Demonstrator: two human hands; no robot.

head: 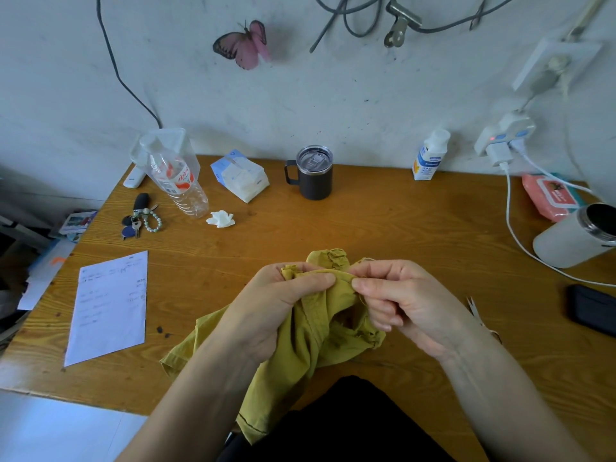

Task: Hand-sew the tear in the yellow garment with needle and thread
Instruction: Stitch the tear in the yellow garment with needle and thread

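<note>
In the head view, the garment is held just above the near part of the bench. Its bunched top is gripped by the left hand. The seam beside it is pinched by the right hand; no needle can be made out.

Nothing can be read. Print on the plastic bottle's red label at ten o'clock, the paper sheet at eight, the small carton at two and the pink pack at three is too blurred.
</note>
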